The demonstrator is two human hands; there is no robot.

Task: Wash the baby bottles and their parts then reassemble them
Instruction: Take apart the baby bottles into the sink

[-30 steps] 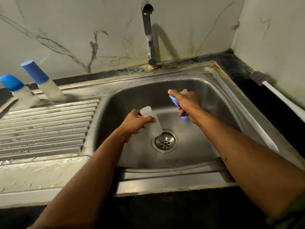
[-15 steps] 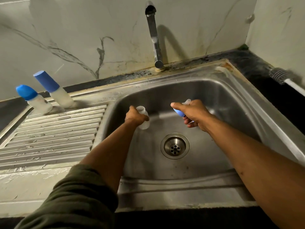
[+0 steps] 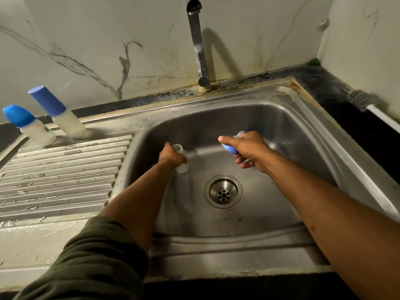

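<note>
Fingers of the left hand (image 3: 172, 158) are curled round the open bottle body (image 3: 181, 158); those of the right hand (image 3: 249, 150) grip the blue cap and teat assembly (image 3: 229, 148). Both parts are held over the sink (image 3: 270, 131), below the tap (image 3: 198, 42), which shows no flow. Judged step: bottle dismantled for washing. Next requirement: water. Two capped bottles (image 3: 49, 114) stand beside the drainboard (image 3: 58, 176).

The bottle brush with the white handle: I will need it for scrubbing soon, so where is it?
In the head view the white-handled bottle brush lies on the dark counter, right of the steel sink, near the corner wall.
</note>
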